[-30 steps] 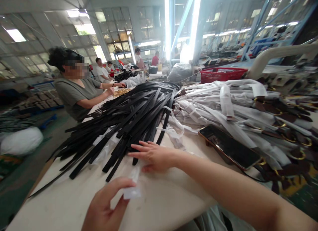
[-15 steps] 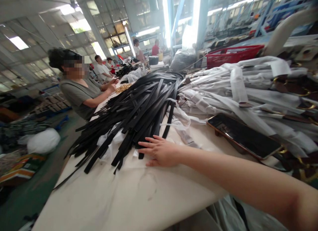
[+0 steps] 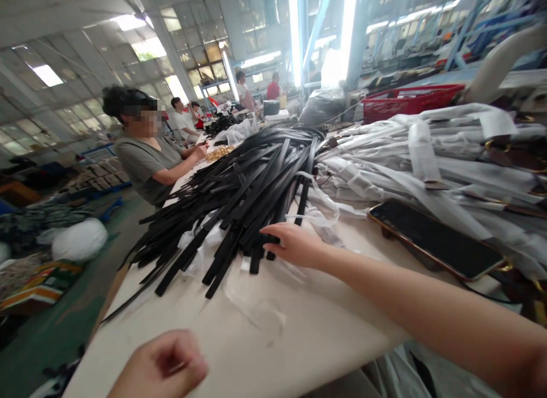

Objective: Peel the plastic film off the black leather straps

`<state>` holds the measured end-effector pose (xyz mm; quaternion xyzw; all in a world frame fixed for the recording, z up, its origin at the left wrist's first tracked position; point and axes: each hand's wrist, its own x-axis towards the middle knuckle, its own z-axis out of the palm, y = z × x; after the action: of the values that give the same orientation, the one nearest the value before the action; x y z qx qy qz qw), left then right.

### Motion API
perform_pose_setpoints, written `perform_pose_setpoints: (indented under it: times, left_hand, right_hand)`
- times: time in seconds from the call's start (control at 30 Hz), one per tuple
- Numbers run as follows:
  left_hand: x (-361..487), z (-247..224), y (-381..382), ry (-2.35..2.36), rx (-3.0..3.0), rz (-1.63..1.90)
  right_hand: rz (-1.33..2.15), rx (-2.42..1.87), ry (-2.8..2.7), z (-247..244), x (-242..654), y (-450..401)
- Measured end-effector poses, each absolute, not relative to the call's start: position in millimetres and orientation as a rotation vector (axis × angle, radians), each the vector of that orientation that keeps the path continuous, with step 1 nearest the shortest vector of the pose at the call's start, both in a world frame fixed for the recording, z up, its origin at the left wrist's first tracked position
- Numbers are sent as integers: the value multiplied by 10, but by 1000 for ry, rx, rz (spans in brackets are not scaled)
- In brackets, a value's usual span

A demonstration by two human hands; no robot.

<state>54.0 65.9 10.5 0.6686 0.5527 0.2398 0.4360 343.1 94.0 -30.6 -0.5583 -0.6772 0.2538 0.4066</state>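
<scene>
Black belt straps lie heaped on a cream worktable, far ends gathered, loose ends fanned toward the wearer, apparently for easy reach. Right hand rests on the strap ends, fingers relaxed, no grasp evident. Left hand, blurred, is curled closed; contents cannot be told. Versus earlier frame: right hand sits further onto the straps; clear plastic strip no longer visible. White-sleeved belts and a phone lie rightward.
</scene>
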Motion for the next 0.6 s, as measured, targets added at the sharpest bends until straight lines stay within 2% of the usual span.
perform_pose_setpoints:
  times: [0.13,0.27,0.43,0.6]
  left_hand:
    - [1200,132,785,1041,1385,459]
    - [1612,-13,949,921,1219,389]
    - [1533,-202,1085,862,1234,499]
    - [1416,-162,1148,861,1245,595]
  right_hand:
    - [756,-1580,-1349,-371,3553,1179]
    - [995,-1628,-1110,-350,3526,1478]
    - [1016,-1703,-911,-310,3451,1844]
    - [964,-1642,-837,-236,3546,1858]
